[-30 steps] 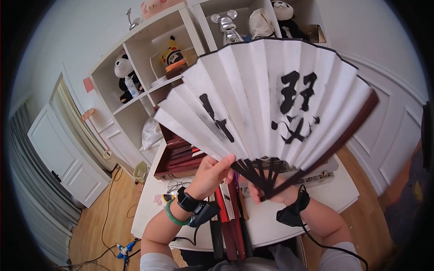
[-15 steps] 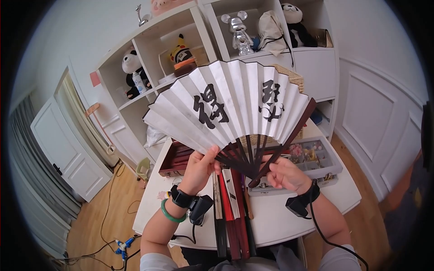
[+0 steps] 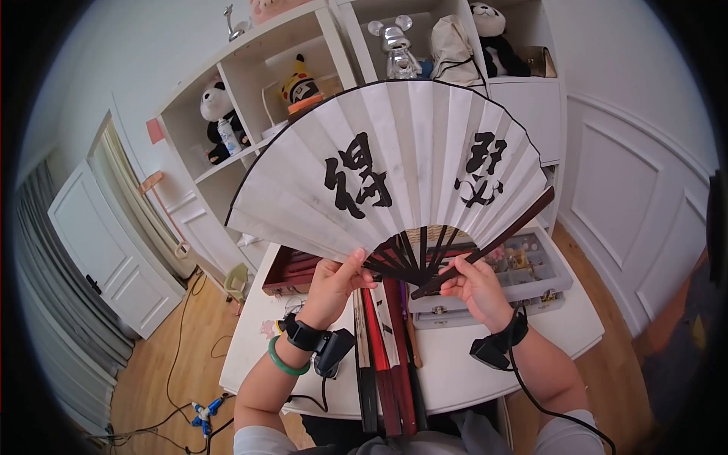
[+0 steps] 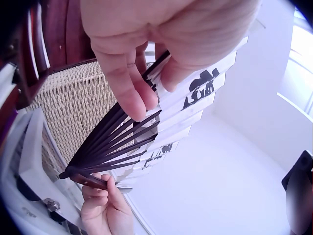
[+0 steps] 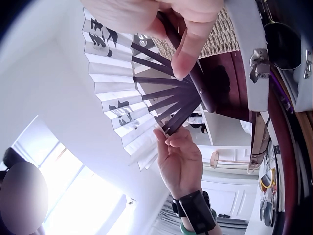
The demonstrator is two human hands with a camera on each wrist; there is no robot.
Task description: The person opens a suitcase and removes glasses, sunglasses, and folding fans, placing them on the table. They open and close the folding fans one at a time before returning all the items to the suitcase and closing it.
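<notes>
A white folding fan [image 3: 413, 152] with black brush characters and dark ribs is spread wide above the table in the head view. My left hand [image 3: 331, 287] pinches its left edge, where paper meets ribs; the left wrist view shows thumb and fingers of that hand [image 4: 161, 39] on the outer rib. My right hand [image 3: 476, 290] grips the dark right guard near the pivot, and in the right wrist view the thumb of this hand [image 5: 183, 29] lies along the guard. Below the fan, several closed fans [image 3: 387, 364] lie side by side at the table's front edge.
A dark red box [image 3: 284, 273] of closed fans stands at the back left of the white table [image 3: 470, 371]. To the right is a grey compartment case [image 3: 523, 288] with small items. Behind, white shelves [image 3: 523, 114] hold plush toys and figures.
The fan has gone from tilted and higher on the right to lower and more centred, facing the head camera more fully. Both hands moved with it, and the right fingers shifted along the guard.
</notes>
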